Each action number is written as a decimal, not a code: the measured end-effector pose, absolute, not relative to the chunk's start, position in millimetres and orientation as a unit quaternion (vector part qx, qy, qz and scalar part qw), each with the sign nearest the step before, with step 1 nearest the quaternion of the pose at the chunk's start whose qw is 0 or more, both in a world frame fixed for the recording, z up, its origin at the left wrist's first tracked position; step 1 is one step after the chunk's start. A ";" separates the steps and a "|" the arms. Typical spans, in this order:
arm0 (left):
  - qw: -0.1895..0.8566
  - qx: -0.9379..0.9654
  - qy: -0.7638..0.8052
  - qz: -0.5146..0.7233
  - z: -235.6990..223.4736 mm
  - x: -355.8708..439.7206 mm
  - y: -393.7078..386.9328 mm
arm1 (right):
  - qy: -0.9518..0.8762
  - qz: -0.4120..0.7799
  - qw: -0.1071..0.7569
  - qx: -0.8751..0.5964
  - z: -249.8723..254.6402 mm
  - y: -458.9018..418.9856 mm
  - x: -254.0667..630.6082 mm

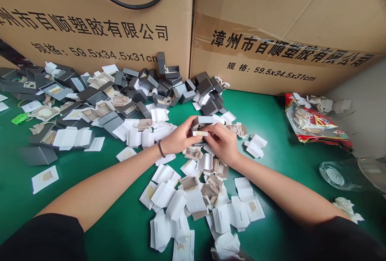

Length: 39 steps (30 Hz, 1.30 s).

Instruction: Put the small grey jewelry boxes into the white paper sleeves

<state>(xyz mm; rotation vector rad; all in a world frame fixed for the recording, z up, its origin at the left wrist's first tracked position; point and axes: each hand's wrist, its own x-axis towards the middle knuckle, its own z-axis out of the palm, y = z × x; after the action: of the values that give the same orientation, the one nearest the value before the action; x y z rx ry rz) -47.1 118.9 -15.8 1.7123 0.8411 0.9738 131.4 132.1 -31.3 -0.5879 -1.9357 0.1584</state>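
A small grey box (pixel 203 120) was held in the middle of the view, raised over a green table (pixel 265 112). It was gripped at its left end by the left hand (pixel 181 135), at whose wrist a black band (pixel 161 149) was worn. The fingers of the right hand (pixel 223 142) were curled against the box's right end, in contact with a pale strip (pixel 198 133) along the near side; whether the strip was pinched could not be told.

The box's visible long edge was set crosswise, left to right, its ends pointed at the two hands. The grey upper part was turned to the far side, and the pale strip was faced toward the wearer. Because parts were covered by fingers, the full long axis could not be made out.

Beyond the hands and to the left, dark grey boxes (pixel 112 123) were heaped at many angles, several of them opened. Folded white papers (pixel 164 194) were scattered below and between the forearms. Two brown cartons (pixel 286 27) were stood along the back. At the right, a red packet (pixel 315 122) was laid near a clear plastic container (pixel 333 174).
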 end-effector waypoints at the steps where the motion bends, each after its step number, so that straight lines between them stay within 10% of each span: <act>1: 0.470 0.696 0.361 0.405 -16.4 -46.1 118.8 | -0.813 0.066 0.526 -0.241 -30.7 132.2 131.3; 20: 0.319 0.726 0.459 0.401 -24.2 -39.8 114.3 | -0.826 0.039 0.509 -0.238 -32.8 135.0 130.2; 39: 0.393 0.724 0.399 0.404 -14.9 -40.2 109.8 | -0.837 0.060 0.494 -0.226 -35.1 135.4 132.9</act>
<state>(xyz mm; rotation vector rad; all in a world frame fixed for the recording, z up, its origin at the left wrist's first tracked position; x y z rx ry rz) -40.2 109.8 -14.9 1.8365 1.0117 1.0241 132.9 135.4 -35.1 -0.5475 -2.0298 0.1449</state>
